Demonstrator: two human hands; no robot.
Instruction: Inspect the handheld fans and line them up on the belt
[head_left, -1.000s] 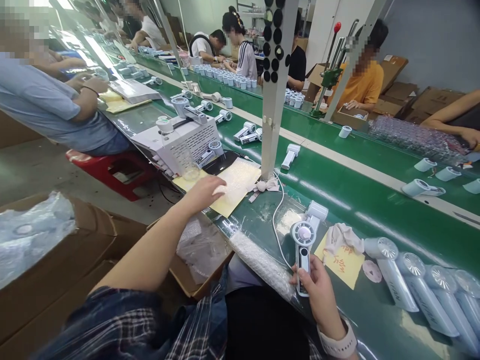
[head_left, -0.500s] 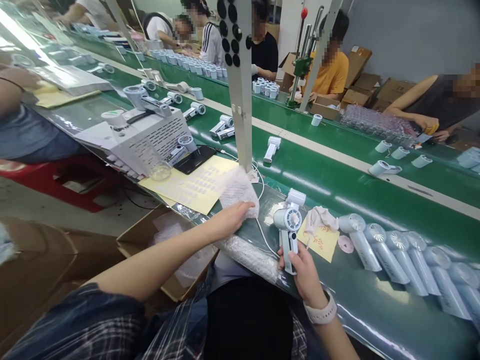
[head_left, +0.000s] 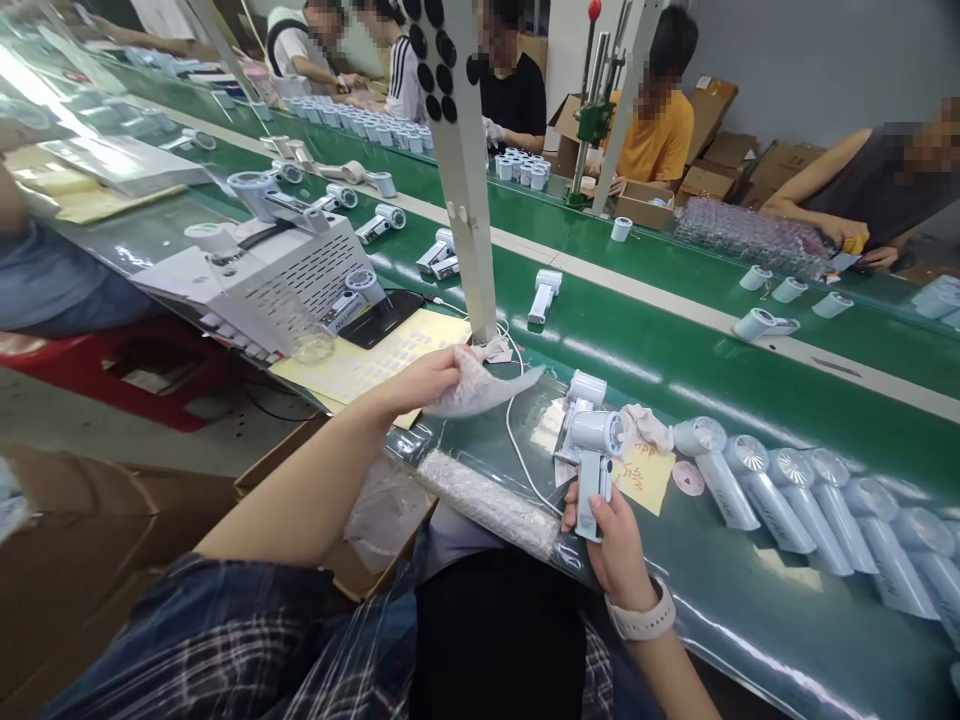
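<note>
My right hand (head_left: pixel 611 535) grips the handle of a small pale-blue handheld fan (head_left: pixel 594 458), held upright with its round head turned right, just above the near edge of the green bench (head_left: pixel 660 340). A white cable (head_left: pixel 517 450) runs past it. My left hand (head_left: pixel 420 385) pinches a thin translucent bubble bag (head_left: pixel 480 385) lifted over the bench, left of the fan. A roll of bubble bags (head_left: pixel 487 503) lies along the bench edge between my arms. A yellow note (head_left: pixel 643 475) and a crumpled cloth (head_left: pixel 645 425) lie just beyond the fan.
A row of several finished fans (head_left: pixel 795 490) lies at the right. A yellow sheet (head_left: pixel 367 365), a white machine (head_left: pixel 289 275) and a white post (head_left: pixel 469 170) stand to the left. An open carton (head_left: pixel 352 520) sits below the bench. Other people work across the conveyor.
My left hand went from the yellow sheet to picking up the bubble bag and lifting it. My right hand raised the fan off the bench and turned its head sideways.
</note>
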